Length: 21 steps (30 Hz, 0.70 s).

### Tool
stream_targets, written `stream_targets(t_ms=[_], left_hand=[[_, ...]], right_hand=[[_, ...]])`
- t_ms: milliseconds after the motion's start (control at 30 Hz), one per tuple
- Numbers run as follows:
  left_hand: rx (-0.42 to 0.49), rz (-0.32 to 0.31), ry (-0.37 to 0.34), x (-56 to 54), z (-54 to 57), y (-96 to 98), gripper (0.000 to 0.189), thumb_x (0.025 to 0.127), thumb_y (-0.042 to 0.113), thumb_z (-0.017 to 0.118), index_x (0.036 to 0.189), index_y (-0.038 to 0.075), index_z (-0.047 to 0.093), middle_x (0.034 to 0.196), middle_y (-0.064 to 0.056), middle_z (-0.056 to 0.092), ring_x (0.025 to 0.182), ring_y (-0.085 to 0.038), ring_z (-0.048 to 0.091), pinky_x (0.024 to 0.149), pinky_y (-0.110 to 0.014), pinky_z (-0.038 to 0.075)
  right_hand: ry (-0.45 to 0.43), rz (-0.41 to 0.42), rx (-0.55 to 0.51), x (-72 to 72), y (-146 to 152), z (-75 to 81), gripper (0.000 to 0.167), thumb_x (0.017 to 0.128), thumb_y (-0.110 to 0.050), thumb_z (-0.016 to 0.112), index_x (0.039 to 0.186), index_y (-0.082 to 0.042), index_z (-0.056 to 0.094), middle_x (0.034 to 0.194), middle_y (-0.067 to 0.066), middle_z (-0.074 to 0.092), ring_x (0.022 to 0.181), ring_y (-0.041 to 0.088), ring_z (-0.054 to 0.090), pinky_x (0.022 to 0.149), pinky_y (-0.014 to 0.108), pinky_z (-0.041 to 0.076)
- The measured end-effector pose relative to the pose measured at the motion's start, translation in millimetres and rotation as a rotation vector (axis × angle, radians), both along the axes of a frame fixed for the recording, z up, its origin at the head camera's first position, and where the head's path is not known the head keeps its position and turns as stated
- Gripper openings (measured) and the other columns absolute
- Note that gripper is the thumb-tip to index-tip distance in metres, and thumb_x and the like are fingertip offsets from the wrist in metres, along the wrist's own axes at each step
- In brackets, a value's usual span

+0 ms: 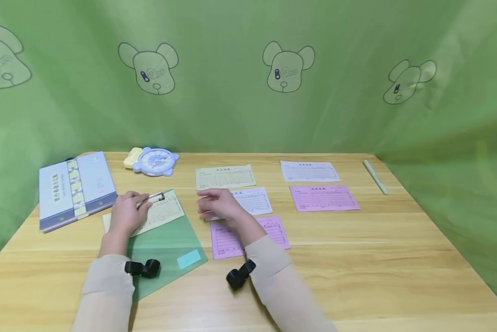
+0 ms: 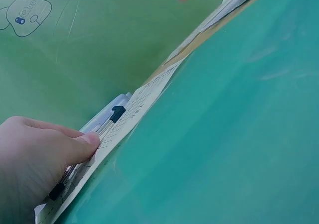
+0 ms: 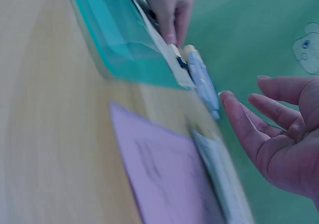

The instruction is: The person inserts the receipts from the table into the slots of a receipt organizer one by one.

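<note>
A green clipboard (image 1: 169,249) lies tilted on the table, a pale yellow printed slip (image 1: 162,210) along its far edge beneath a metal clip (image 1: 155,197) with black ends. My left hand (image 1: 127,213) grips that clip, the thumb on its bar in the left wrist view. My right hand (image 1: 221,205) is held over a white printed slip (image 1: 252,200), its fingers loosely bent and apart with nothing between them. A pink slip (image 1: 227,240) lies below my right forearm.
At the left lies a blue-and-white book (image 1: 62,193). A blue toy clock (image 1: 155,161) sits at the back. Further slips, pale green (image 1: 225,177), white (image 1: 308,171) and pink (image 1: 324,198), lie across the table, with a light green pen (image 1: 375,176) at the right.
</note>
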<state>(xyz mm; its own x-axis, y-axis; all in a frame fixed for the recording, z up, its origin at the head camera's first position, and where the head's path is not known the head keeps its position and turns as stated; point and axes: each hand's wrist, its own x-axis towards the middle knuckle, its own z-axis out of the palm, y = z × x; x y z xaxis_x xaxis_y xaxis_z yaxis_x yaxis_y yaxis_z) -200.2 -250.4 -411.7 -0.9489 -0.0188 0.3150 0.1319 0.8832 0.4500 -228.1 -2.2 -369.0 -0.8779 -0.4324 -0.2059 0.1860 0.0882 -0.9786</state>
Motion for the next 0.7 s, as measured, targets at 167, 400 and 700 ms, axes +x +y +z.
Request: stream_targets(t_ms=[167,400,700], left_hand=[[0.014,0.007,-0.009,1.0,-0.7,-1.0,0.032,0.084,0.016,0.054,0.108,-0.005,0.056,0.1,-0.024,0.05,0.091,-0.04,0.04,0.08,-0.051,0.028],[0.016,0.017,-0.015,1.3,-0.8,-2.4,0.032,0.085,0.017,0.054,0.109,-0.003,0.057,0.1,-0.024,0.05,0.092,-0.04,0.04,0.078,-0.05,0.03],[0.035,0.012,-0.012,1.6,-0.1,0.1,0.032,0.084,0.017,0.054,0.108,-0.003,0.057,0.1,-0.024,0.049,0.092,-0.04,0.04,0.077,-0.051,0.029]], right_hand=[[0.078,0.031,0.029,3.6,30.4,10.9,0.04,0.079,0.004,0.056,0.119,0.003,0.048,0.105,0.023,0.053,0.08,0.023,0.059,0.073,0.035,0.047],[0.188,0.056,0.063,10.4,72.6,19.2,0.044,0.078,0.001,0.057,0.121,0.001,0.046,0.11,0.023,0.051,0.087,0.024,0.057,0.075,0.034,0.046],[0.305,0.042,0.177,19.4,129.1,23.6,0.045,0.078,-0.005,0.06,0.121,0.001,0.046,0.11,0.022,0.051,0.089,0.023,0.054,0.078,0.034,0.044]])
